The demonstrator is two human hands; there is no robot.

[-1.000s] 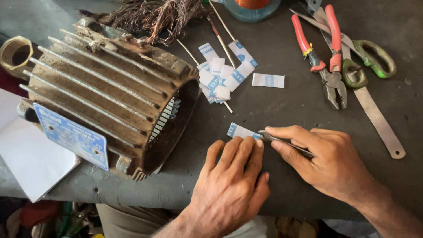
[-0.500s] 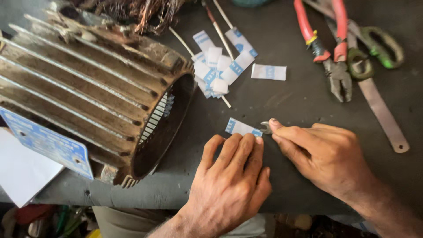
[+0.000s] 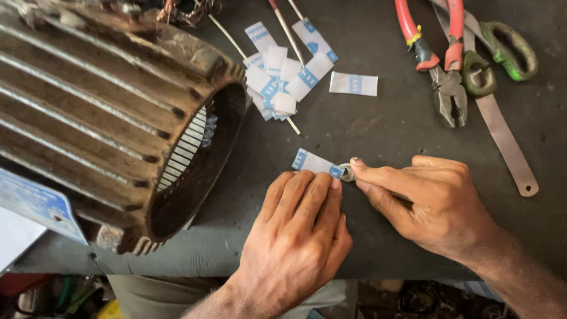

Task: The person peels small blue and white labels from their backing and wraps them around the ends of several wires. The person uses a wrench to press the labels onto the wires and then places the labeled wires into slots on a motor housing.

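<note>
dark grey workbench top (image 3: 390, 136) carries all items in view. left hand (image 3: 295, 236), lower centre of the frame, lies palm down with fingers extended and held together; the fingertips press flat on the near edge of a small white paper slip with blue end bands (image 3: 316, 162). right hand (image 3: 425, 201), lower right, is curled closed; thumb and forefinger pinch a small round metal piece (image 3: 346, 172) that touches the right end of the slip. the two hands sit just beside each other, meeting at the slip, centre of the frame. finned, rusted motor housing (image 3: 100, 118) fills the left half, open bore facing the hands, a blue plate on its lower left. further up, upper centre, a loose pile of similar slips (image 3: 283, 77) and one separate slip (image 3: 353, 84). upper right: red-handled pliers (image 3: 440, 65), green-handled scissors (image 3: 502, 53), and a flat metal strip (image 3: 508, 142).
</note>
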